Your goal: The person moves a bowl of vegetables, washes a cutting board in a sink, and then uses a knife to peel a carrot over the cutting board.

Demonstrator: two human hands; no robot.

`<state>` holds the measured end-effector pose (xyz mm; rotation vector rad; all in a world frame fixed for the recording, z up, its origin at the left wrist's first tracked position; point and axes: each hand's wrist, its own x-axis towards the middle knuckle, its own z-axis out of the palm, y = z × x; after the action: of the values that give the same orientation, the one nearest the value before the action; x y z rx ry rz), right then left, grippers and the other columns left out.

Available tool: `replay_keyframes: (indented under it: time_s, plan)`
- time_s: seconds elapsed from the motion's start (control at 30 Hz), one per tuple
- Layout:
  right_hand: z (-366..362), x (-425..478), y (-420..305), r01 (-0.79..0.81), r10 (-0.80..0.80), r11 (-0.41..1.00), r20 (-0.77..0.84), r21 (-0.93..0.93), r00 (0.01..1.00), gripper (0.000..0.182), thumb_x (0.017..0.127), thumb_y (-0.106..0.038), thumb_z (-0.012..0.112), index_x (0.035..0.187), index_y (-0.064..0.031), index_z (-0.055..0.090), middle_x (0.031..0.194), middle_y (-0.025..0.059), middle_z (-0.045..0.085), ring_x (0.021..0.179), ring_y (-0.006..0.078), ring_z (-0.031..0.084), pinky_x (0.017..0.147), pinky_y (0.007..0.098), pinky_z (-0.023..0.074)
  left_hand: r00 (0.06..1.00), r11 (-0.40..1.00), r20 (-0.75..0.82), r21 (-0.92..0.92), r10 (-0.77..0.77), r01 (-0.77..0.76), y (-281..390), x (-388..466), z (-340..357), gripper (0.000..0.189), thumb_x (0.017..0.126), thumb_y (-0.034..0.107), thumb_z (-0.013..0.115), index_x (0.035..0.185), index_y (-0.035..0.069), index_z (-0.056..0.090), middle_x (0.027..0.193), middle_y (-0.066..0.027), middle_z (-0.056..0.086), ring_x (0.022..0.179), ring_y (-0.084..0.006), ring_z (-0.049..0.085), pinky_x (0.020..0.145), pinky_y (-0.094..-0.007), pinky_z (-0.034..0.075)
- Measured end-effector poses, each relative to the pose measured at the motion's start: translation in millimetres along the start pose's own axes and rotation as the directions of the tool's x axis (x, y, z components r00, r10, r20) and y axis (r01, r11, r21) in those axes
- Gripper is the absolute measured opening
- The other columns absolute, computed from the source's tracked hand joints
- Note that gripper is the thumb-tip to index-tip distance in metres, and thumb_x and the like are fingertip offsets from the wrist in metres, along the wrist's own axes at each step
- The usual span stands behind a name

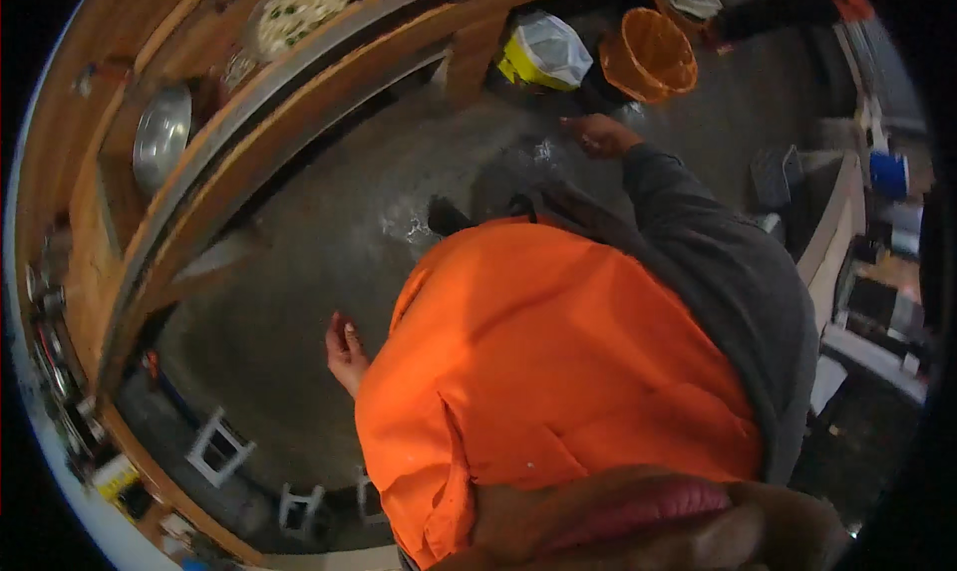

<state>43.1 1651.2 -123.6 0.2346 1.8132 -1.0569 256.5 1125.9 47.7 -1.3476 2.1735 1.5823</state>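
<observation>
At the left side of the orange apron (553, 347) hangs my left hand (347, 353), its fingers loosely apart and nothing seen in them. On the other side, my right hand (600, 135) reaches out from a grey sleeve, over the dark floor (299, 287). Its fingers look partly curled and blurred, so whether it holds anything is unclear. Beyond it stand an orange plastic basket (649, 55) and a yellow bin with a whitish plastic liner (546, 50). A dark shoe (447, 216) shows below the apron's edge.
A wooden counter (123, 152) curves along the left and top, bearing a metal bowl (162, 137) and a bowl of pale food with green pieces (303, 14). White stools (220, 448) stand at lower left. A grey crate (775, 176) is at right; a person's dark sleeve (781, 14) shows at upper right.
</observation>
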Motion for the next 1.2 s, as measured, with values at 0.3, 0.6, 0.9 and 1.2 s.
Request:
replay_keyframes:
  time_s: [0.3, 0.6, 0.9, 1.2]
  plan:
    - [-39, -29, 27, -0.17, 0.523, 0.414, -0.081, 0.894, 0.849, 0.01, 0.083, -0.013, 0.054, 0.09, -0.0072, 0.058, 0.056, -0.0019, 0.047, 0.047, 0.0103, 0.046, 0.045, 0.0243, 0.0395, 0.965, 0.761, 0.247, 0.61, 0.083, -0.221, 34, 141, 57, 0.027, 0.09, 0.014, 0.051, 0.114, 0.003, 0.056, 0.111, -0.0135, 0.059, 0.101, -0.0229, 0.057, 0.086, -0.0319, 0.044]
    - [-284, -38, 105, -0.395, -0.045, 0.782, -0.676, -0.482, 0.736, 0.042, 0.074, -0.016, 0.063, 0.112, -0.0026, 0.052, 0.108, 0.018, 0.056, 0.098, 0.0315, 0.055, 0.081, 0.0376, 0.0454, 0.979, 0.711, 0.082, 0.699, -0.187, 0.077, 49, 154, 118, 0.04, 0.082, 0.019, 0.054, 0.119, 0.004, 0.052, 0.113, -0.0158, 0.058, 0.103, -0.0307, 0.056, 0.086, -0.0357, 0.043]
    - [-434, 126, 39, -0.015, 0.252, 0.921, -0.568, 0.388, 0.783, 0.044, 0.08, -0.028, 0.054, 0.114, 0.0002, 0.051, 0.111, 0.0159, 0.056, 0.1, 0.0281, 0.055, 0.081, 0.0378, 0.0448, 0.958, 0.681, -0.214, 0.674, -0.192, 0.287, -66, -6, 151, 0.058, 0.077, 0.02, 0.06, 0.128, 0.005, 0.039, 0.131, -0.0238, 0.036, 0.117, -0.0385, 0.041, 0.096, -0.0415, 0.038]
    - [-86, 196, -126, 0.086, -0.062, 0.93, 0.079, -0.356, 0.995, 0.04, 0.081, -0.027, 0.054, 0.111, -0.0006, 0.053, 0.106, 0.0141, 0.057, 0.095, 0.0247, 0.056, 0.078, 0.0354, 0.0459, 0.815, 0.886, -0.527, 0.223, -0.241, 0.407, -220, -202, 137, 0.055, 0.079, 0.027, 0.06, 0.129, 0.012, 0.041, 0.136, -0.0179, 0.034, 0.122, -0.0349, 0.038, 0.098, -0.0405, 0.036]
